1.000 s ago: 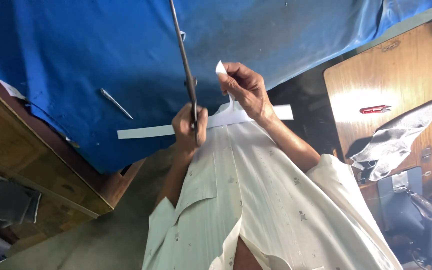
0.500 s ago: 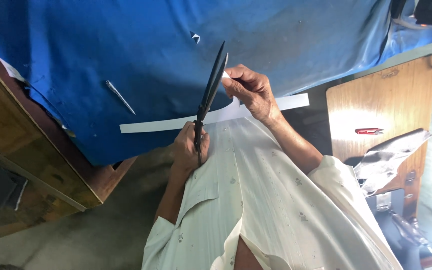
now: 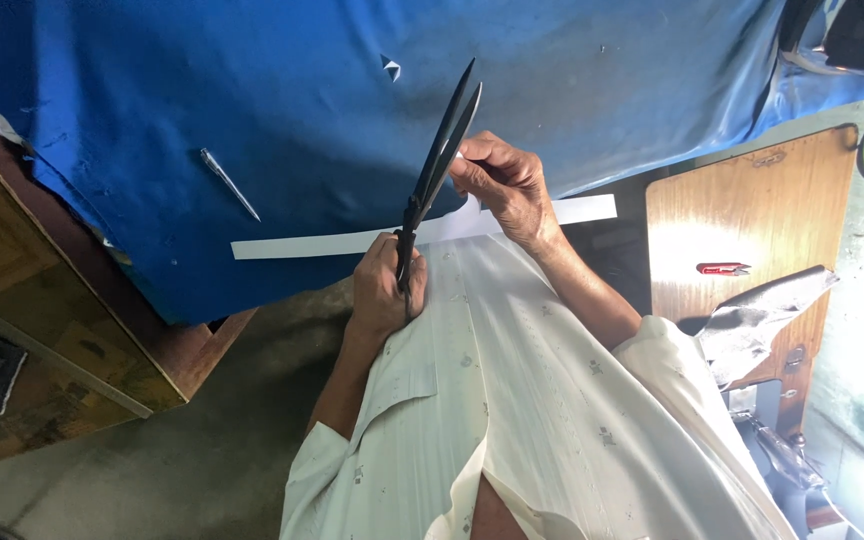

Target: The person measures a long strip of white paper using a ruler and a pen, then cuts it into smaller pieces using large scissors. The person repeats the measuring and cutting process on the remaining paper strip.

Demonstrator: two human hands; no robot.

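The left hand [image 3: 384, 290] is wrapped around the handles of long black shears [image 3: 442, 160]. The blades are nearly shut and point up and away over the blue cloth [image 3: 252, 80] covering the worktop. The right hand [image 3: 507, 185] pinches a bit of white material just beside the blades, above a long white strip [image 3: 302, 243] that lies along the near edge of the cloth and passes under that hand.

This looks like the cutting step, between snips. A further cut would call for opening the blades and keeping the pinching fingers out of their line.

The cloth's edge drops off right at the strip, so there is little support nearer the body. A thin metal tool [image 3: 229, 183] and a small white scrap [image 3: 390, 67] lie well apart from the hands, with open cloth between.
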